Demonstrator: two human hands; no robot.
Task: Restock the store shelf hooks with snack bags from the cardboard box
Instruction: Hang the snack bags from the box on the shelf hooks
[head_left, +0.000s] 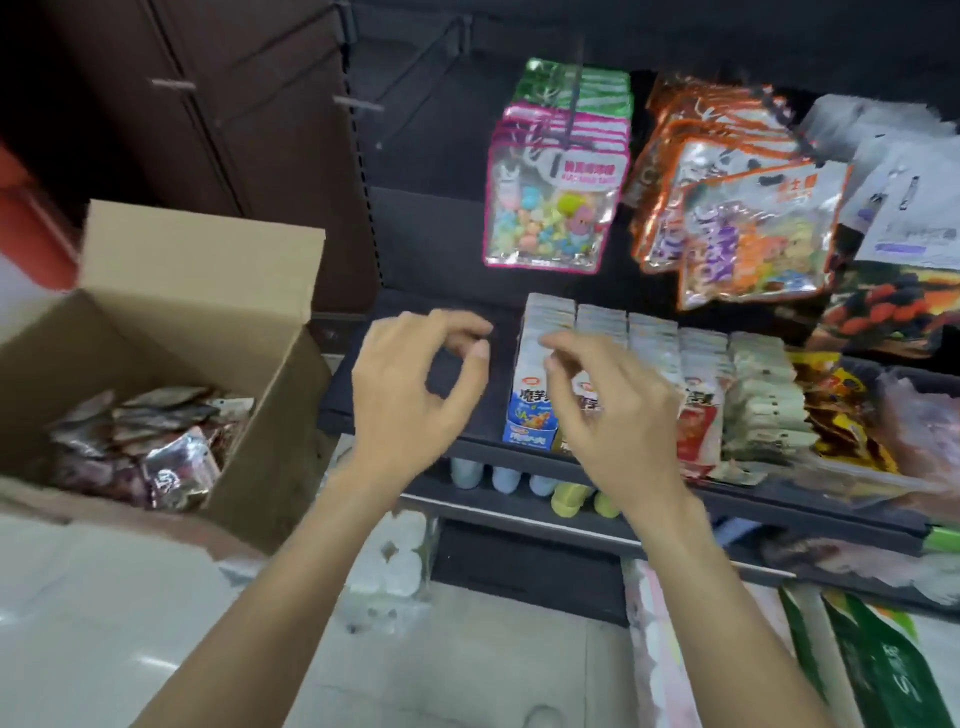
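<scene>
An open cardboard box (197, 291) stands at the left with several dark red foil snack bags (156, 447) inside. My left hand (415, 384) hovers in front of the dark shelf with loosely curled fingers and holds nothing. My right hand (608, 415) hovers beside it, in front of upright rows of white packets (540, 374), fingers curled and empty as well. Above hang pink-edged candy bags (550, 208) and orange snack bags (748, 223) on hooks. Bare hooks (358, 104) stick out from the dark back panel at the upper left.
The black shelf (467, 431) carries packet rows and yellow-brown bags (836, 410) to the right. Pastel bottles (504, 475) sit on the shelf below. White rolls (395, 561) lie on the floor, and green bags (878, 670) at the lower right. A brown cabinet (218, 114) stands behind the box.
</scene>
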